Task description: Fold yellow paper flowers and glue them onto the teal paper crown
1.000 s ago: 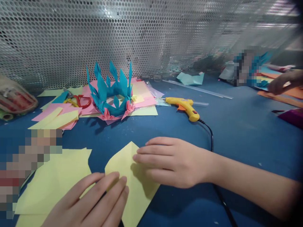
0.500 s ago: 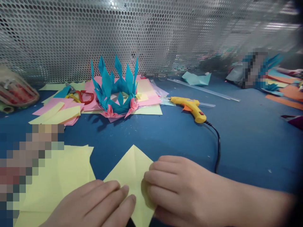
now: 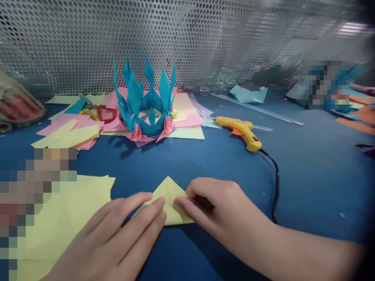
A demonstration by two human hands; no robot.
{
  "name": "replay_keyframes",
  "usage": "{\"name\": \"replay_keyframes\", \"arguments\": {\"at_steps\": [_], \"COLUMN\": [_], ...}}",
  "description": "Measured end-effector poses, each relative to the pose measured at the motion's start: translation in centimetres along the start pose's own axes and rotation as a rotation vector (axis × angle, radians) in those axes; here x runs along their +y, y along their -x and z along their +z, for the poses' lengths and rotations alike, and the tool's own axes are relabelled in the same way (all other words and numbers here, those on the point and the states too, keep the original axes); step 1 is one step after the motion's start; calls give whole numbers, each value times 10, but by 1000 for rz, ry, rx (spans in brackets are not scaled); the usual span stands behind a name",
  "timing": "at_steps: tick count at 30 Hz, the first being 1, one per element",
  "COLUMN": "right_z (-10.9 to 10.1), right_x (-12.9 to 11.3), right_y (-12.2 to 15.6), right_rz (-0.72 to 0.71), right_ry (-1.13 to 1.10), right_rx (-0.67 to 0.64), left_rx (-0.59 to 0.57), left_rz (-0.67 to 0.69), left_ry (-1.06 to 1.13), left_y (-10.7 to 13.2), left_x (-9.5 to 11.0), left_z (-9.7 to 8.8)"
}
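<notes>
- Head view: the folded yellow paper (image 3: pixel 171 203) lies flat on the blue table (image 3: pixel 307 164), low and centre in the frame, between both hands.
- Left hand (image 3: pixel 117 238) comes in from 7 o'clock, spread flat with the fingers apart, and its fingertips press on the paper's left half.
- Right hand (image 3: pixel 216 210) comes in from 4 o'clock, curled, with thumb and forefinger closed on the paper's right edge.
- The paper's peak points to 12 o'clock, and its long axis runs along the straight bottom edge from 9 to 3 o'clock.
- At 9 o'clock, loose yellow sheets (image 3: pixel 73 210) lie just beside the paper, so there is little room that way.
- At 12 o'clock a bare strip of table separates it from the blue paper crown (image 3: pixel 146 105), which stands on pink sheets (image 3: pixel 187 113).
- At 1 o'clock sits the yellow glue gun (image 3: pixel 241 130); its black cord (image 3: pixel 275 187) runs down close behind the right hand.
- Beyond the cord, toward 3 o'clock, the table is bare.
- A perforated metal screen (image 3: pixel 205 39) closes off the far edge.
</notes>
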State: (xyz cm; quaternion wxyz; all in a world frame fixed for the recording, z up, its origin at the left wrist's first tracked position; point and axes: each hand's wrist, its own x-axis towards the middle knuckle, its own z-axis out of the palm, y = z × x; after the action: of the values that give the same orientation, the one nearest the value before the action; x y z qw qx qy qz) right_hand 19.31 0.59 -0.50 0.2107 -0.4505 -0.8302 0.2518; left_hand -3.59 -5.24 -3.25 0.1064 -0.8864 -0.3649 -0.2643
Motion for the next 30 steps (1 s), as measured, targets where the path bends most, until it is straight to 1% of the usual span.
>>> {"name": "replay_keyframes", "arguments": {"at_steps": [2, 3, 5, 7, 8, 9, 11, 12, 15, 17, 20, 22, 24, 27, 30], "right_z": [0, 0, 1, 2, 3, 5, 7, 8, 9, 9, 9, 8, 8, 8, 9], "right_x": [-1, -2, -3, -3, -3, -2, 1, 2, 5, 6, 6, 5, 4, 3, 2], "right_y": [-2, -3, -4, -3, -3, -2, -1, -1, -1, -1, -1, -1, -2, -2, -3], "right_rz": [34, 44, 48, 60, 68, 70, 34, -1, -98, -127, -120, -115, -116, -114, -115], "right_ry": [13, 22, 34, 12, -8, -29, -55, -54, -25, -15, -9, 8, 36, 71, 93], "right_rx": [-2, 1, 11, 14, 13, 12, 28, 40, 61, 37, 16, 18, 19, 2, -5], "left_rx": [12, -4, -78, -132, -113, -65, -76, -114, -180, -196, -223, -227, -219, -187, -161], "left_rz": [63, 94, 137, 130, 125, 81, 72, 120, 164, 145, 91, 75, 96, 120, 107], "left_ry": [-47, -71, -99, -99, -108, -124, -139, -143, -144, -144, -130, -123, -127, -140, -142], "left_y": [3, 5, 8, 12, 14, 16, 17, 18, 16, 15, 15, 15, 16, 17, 19], "left_x": [5, 8, 15, 21, 23, 24, 24, 23, 18, 17, 19, 21, 20, 18, 16], "left_z": [4, 6, 12, 17, 19, 20, 21, 20, 17, 16, 15, 16, 17, 18, 20]}}
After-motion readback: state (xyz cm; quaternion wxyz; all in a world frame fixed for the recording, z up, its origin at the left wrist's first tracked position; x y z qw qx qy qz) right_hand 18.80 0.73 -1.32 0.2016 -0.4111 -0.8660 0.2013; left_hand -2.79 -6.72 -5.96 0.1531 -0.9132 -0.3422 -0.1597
